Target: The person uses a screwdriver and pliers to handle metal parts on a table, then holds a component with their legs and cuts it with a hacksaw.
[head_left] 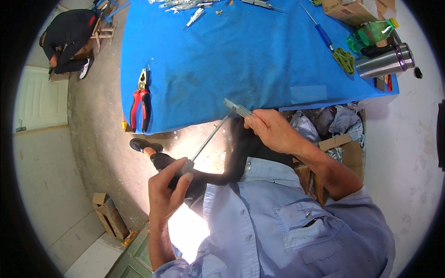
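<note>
a big blue table (241, 60) fills the top of the room, and the person sits at its near edge in a light blue shirt (278, 222).

on the far right of the table stand a cardboard box (345, 9), a shiny steel flask (384, 62) lying on its side, and a green plastic bottle (373, 32) just behind it. a blue-handled screwdriver (322, 32) lies near them, and its handle end is close to a little green bundle (344, 59). red and black pliers (140, 99) lie on the left part of the table, well apart from the hands. far off in the top left corner, another person (69, 39) in dark clothes bends over by a wooden stool (104, 30).

the left hand (168, 187) is closed around the dark handle of a long thin screwdriver (211, 137). the handle sits inside the fist, and the thin metal rod sticks out up and to the right. the tip of the rod meets a small grey metal part (237, 108). the right hand (273, 129) pinches that part with its fingers curled tight, right at the table's near edge. so the tool runs from one hand to the other, over the person's dark trousers (232, 157).
</note>
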{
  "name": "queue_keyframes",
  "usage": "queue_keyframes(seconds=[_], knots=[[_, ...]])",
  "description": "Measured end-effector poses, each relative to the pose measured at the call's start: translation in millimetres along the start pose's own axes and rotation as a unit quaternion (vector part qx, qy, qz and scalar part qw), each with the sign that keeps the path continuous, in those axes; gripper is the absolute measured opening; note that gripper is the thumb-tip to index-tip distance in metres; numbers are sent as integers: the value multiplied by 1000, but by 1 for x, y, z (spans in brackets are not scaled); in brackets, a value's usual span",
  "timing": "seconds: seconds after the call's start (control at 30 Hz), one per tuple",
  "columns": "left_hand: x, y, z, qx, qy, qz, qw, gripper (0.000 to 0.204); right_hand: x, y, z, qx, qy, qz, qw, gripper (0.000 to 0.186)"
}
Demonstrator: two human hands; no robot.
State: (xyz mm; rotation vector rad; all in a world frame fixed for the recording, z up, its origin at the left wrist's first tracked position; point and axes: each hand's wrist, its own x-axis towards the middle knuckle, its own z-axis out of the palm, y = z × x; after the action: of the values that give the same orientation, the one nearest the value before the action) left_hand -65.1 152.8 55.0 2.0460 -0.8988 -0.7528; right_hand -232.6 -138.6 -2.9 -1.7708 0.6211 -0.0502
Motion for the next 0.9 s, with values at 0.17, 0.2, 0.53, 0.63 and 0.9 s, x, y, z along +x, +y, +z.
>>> queue_keyframes(seconds=[0.17,0.2,0.53,0.63,0.9], knots=[[-6,15,9,143,46,91,984,44,2,1,0,16,6,6,1000,43],[-8,16,11,159,50,94,982,45,2,3,0,20,0,12,1000,43],[-14,13,26,226,95,142,959,52,2,5,-1,128,-31,67,989,48],[-12,10,26,245,98,163,951,55,4,4,-5,111,-56,68,990,50],[-1,0,25,280,116,245,921,60,8,-7,-19,60,-117,156,979,54]])
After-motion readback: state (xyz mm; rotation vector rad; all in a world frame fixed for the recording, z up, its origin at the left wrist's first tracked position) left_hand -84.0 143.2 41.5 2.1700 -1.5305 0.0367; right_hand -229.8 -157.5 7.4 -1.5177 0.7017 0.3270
